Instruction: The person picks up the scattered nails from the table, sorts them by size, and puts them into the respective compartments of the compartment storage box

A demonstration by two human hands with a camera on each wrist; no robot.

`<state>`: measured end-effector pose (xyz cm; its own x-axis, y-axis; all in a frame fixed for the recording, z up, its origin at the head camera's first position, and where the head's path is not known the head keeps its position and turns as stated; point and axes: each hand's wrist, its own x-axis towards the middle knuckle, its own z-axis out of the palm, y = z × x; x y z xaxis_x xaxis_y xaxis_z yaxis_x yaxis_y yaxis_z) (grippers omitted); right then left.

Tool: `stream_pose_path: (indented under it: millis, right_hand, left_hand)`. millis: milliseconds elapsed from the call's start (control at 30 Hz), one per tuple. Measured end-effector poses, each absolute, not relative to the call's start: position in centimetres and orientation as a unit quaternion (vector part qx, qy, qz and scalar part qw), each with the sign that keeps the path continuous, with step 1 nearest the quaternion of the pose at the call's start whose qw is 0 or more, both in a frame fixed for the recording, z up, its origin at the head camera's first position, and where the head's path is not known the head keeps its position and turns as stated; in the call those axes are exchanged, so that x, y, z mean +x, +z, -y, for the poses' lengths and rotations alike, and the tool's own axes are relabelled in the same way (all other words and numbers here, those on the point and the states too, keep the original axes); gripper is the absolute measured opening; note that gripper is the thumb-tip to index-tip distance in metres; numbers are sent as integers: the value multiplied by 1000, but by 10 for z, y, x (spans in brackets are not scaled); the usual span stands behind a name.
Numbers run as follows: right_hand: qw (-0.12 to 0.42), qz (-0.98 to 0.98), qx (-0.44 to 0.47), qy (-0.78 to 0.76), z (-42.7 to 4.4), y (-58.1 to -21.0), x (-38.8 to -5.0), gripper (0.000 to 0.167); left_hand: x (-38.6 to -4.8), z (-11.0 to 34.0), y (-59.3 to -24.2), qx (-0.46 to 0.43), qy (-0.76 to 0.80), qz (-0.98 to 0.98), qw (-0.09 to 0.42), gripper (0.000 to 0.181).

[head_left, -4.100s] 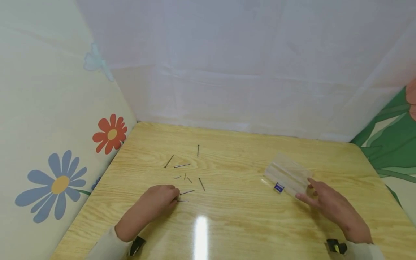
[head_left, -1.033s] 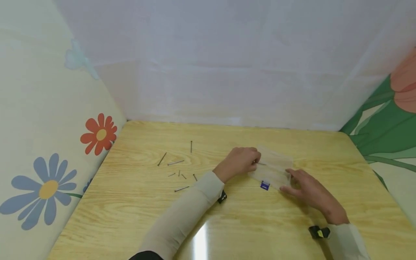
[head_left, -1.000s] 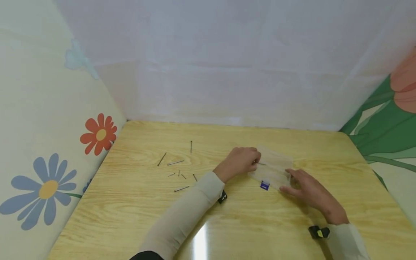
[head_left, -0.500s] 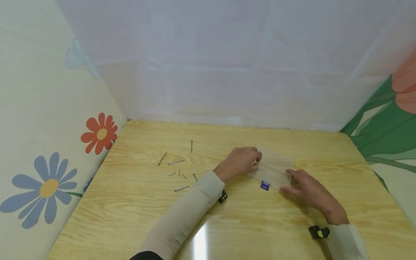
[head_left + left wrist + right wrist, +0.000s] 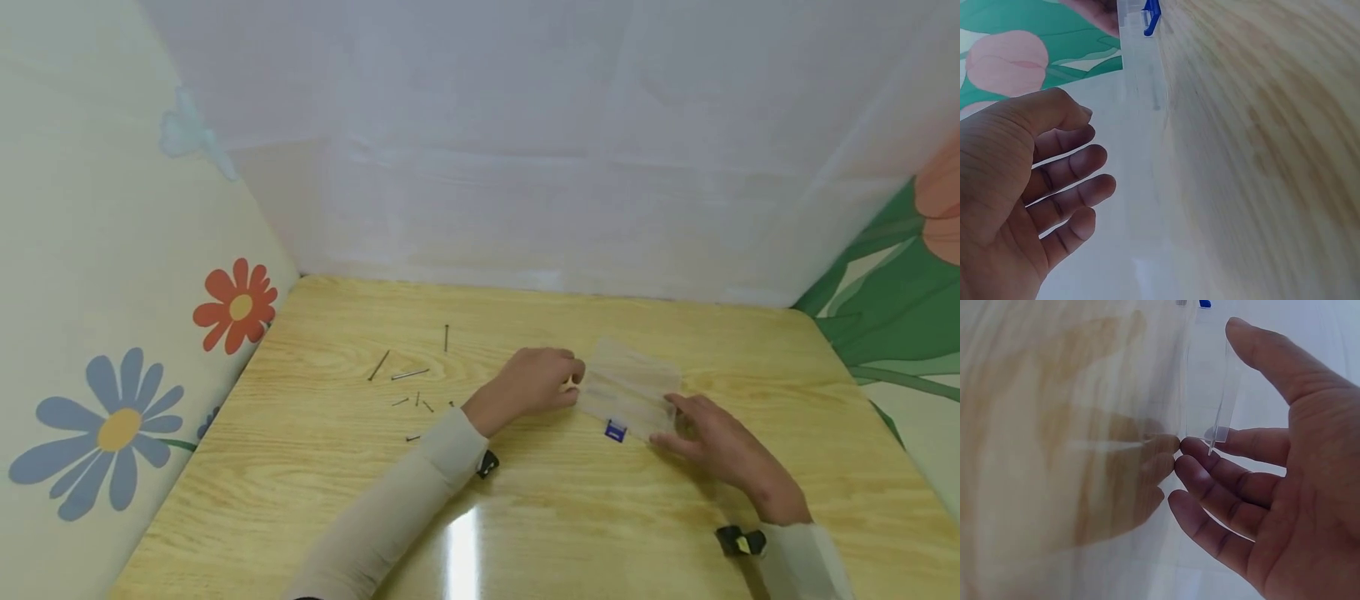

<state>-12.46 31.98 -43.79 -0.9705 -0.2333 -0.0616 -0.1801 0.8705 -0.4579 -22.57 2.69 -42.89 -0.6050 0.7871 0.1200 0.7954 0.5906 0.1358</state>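
Observation:
A clear plastic box (image 5: pixel 633 379) with a blue latch (image 5: pixel 616 430) lies on the table, right of the middle. At its left edge hovers my left hand (image 5: pixel 532 379), fingers loosely bent; the left wrist view shows nothing in it. A faint dark streak shows inside the box there, too unclear to name. My right hand (image 5: pixel 723 450) touches the box's right end with relaxed fingertips, its thumb spread near the front corner. Several loose nails (image 5: pixel 410 374) of different lengths lie left of the hands. The left sleeve partly covers one nail (image 5: pixel 413 437).
The wooden table (image 5: pixel 562 517) carries a bright light reflection near its front. A white cloth (image 5: pixel 465 208) hangs behind it, with flower-patterned cloths at both sides. My left forearm crosses the table between the nails and its front edge.
Earlier my left hand was among the nails, then held a nail over the box. The nail has left its fingers, and the hand has drawn slightly left. The right hand stays at the box.

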Motion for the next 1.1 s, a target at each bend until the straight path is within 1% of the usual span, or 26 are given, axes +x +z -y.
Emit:
stream_pose_path:
  millis: [233,500,767,1100]
  right_hand:
    - [63,-966,-103,-227,-319,-437,-123,82]
    - [66,-966,-102,-227,-319,-437,-123,81]
    - [69,-967,-97,-225,-319,-437,-122,84]
    - [80,-966,-85,-229,-319,-435,-124,84]
  left_hand:
    - [-210,4,-427,-436,-75,897,13,17]
    - [-195,38,-423,-414,-68,908,10,14]
    - [-183,71,-426,-382,-74,921,29,14]
    - [-171,118,-435,-351,-92,930,50,6]
